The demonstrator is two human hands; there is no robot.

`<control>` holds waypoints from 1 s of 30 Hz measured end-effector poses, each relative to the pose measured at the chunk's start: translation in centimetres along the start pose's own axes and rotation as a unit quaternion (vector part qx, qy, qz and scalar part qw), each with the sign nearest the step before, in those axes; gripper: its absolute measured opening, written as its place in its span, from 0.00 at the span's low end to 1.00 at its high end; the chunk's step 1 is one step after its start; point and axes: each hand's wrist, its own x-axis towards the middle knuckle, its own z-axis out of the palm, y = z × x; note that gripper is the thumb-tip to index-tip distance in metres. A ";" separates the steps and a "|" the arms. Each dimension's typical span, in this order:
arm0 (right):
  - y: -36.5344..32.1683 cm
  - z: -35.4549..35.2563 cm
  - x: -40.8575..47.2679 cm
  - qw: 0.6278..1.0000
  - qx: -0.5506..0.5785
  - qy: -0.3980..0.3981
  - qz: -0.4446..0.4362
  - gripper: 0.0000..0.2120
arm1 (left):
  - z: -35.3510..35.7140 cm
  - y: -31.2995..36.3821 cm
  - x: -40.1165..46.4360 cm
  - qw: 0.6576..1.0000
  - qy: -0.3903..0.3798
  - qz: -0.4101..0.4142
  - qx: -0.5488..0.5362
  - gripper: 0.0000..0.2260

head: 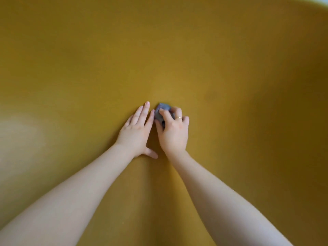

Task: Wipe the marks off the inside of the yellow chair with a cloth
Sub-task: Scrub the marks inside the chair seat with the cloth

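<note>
Filling almost the whole head view, the yellow chair shows only its inner shell: a smooth, matte, mustard-coloured surface that curves up at the left and right like a shallow bowl. A paler sheen lies on the left slope, the right slope falls into deep shadow, and a thin light strip shows past the rim in the top right corner. Right of centre, a faint darker smudge sits on the shell, well apart from the hands; it is too soft to tell whether it is a mark or a shadow.

Two bare forearms reach in from the bottom corners and meet near the middle. The left hand lies flat on the shell, fingers straight and close together, thumb splayed toward the other wrist. Just beside it, the right hand is curled over a small blue-grey cloth, bunched into a crumpled wad. Its fingertips press down on top of the wad and the thumb closes against its near side, so the hand is clamped on the cloth and holds it against the chair. A thin gold ring circles one finger of that hand. The left index fingertip ends right beside the cloth's edge; whether it touches cannot be told. The right hand hides most of the cloth.
</note>
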 end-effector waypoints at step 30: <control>5.3 -12.6 20.3 0.951 -0.099 0.285 -0.061 0.17 | -6.1 -0.3 7.8 0.977 0.152 -0.024 0.145 0.56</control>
